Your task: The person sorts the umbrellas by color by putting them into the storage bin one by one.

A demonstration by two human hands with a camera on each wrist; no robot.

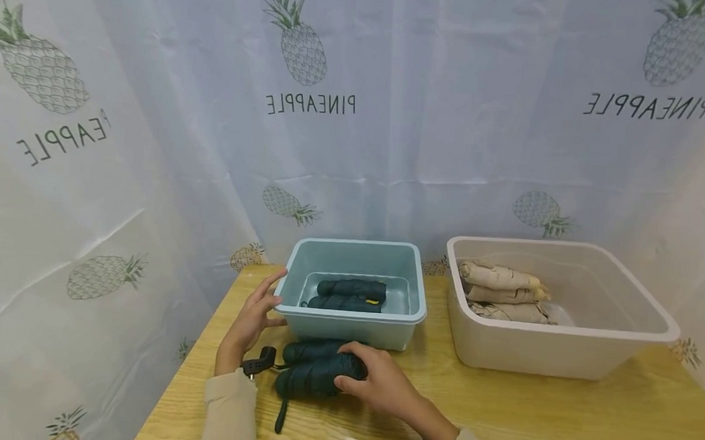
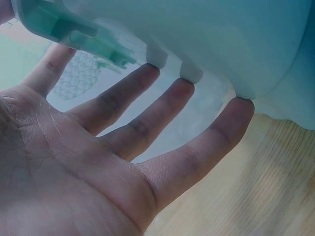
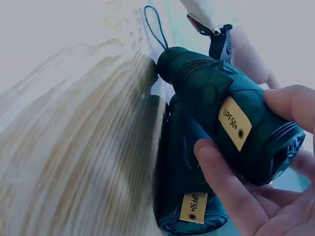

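Observation:
My right hand (image 1: pixel 386 383) grips a dark green folded umbrella (image 3: pixel 216 93) near one end, its thumb on one side and fingers on the other. The umbrella carries a yellow "UPF50+" label and a wrist loop. Beside it on the table lies a second dark green folded umbrella (image 3: pixel 184 167), partly hidden by the held one. With fingers spread, my left hand (image 1: pixel 252 316) touches the left side of a light blue bin (image 1: pixel 346 324); the left wrist view shows fingertips against its wall. Two more dark folded umbrellas (image 1: pixel 351 288) lie inside that bin.
To the right stands a larger whitish bin (image 1: pixel 532 349) with several beige rolled bundles (image 1: pixel 500 277) at its left end. Both bins rest on a wooden table (image 1: pixel 534 419). A pineapple-print curtain (image 1: pixel 393 148) hangs behind and at the left. Each wrist wears a black camera mount.

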